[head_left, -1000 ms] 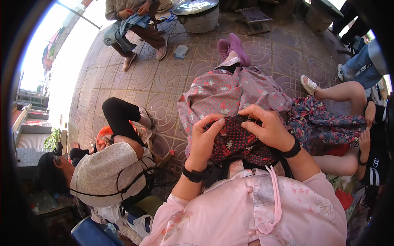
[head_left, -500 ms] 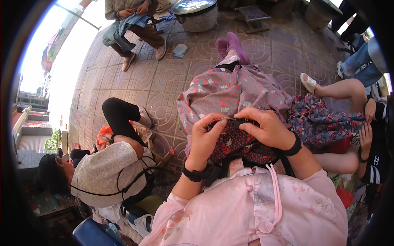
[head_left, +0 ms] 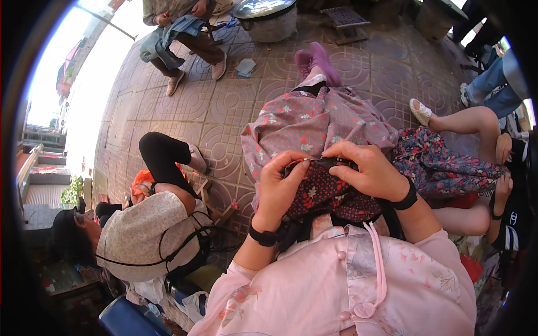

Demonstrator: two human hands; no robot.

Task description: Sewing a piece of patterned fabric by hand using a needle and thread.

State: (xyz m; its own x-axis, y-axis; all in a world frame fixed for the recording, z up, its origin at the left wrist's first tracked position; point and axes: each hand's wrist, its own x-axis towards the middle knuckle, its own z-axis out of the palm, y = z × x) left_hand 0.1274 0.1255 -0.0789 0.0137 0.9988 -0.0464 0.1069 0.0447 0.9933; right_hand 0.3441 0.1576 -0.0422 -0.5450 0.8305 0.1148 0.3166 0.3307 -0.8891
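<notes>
Beyond the pink top (head_left: pixel 336 274), the patterned cloth (head_left: pixel 319 193) lies bunched across the lap, its dark face hanging below a raised edge. The left hand (head_left: pixel 278 182) pinches that edge between thumb and finger; the right hand (head_left: pixel 371 172) grips it just beside (whether either holds anything thin, I cannot tell). A seated person (head_left: pixel 148 235) bounds the left and a floral skirt (head_left: pixel 440 162) the right. The held edge runs left to right, while the cloth's spread points outward, toward the purple shoes (head_left: pixel 318 63). Open paved floor (head_left: pixel 232 103) stretches ahead to a lidded pot (head_left: pixel 270 27).
</notes>
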